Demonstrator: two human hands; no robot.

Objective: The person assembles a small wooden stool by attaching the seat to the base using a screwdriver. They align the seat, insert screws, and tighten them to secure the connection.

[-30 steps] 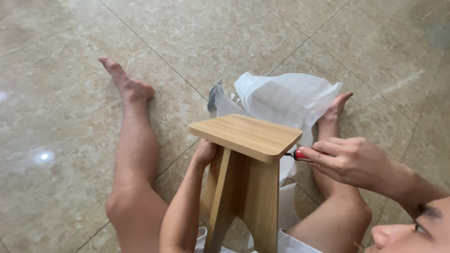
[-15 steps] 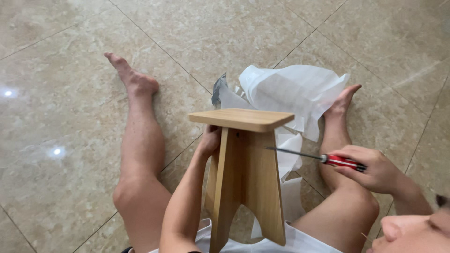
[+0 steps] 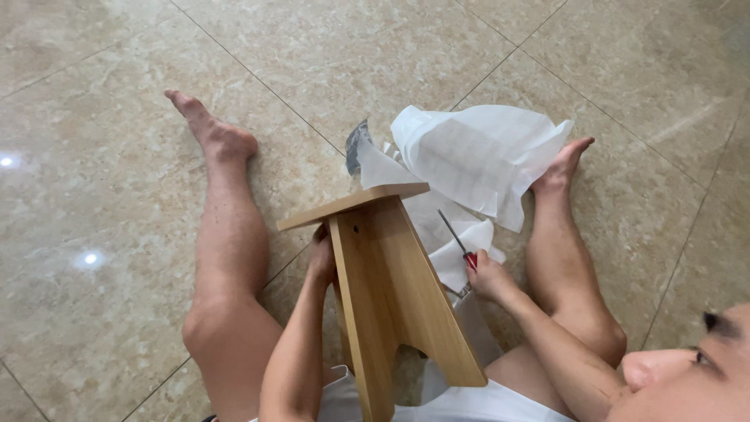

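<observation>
Left hand clamps the tilted wooden stool under its seat; right hand grips a screwdriver, whose tip could slip toward the bare leg.

Bare limbs, white garment

The person's arms, legs and feet are bare and sleeveless; a white garment covers the lap.

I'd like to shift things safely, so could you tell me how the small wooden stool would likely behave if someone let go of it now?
The wooden stool is tilted, steadied by the left hand, so it would probably tip over. Its flat panels look stiff. It seems fairly light, since one hand holds it.
</observation>
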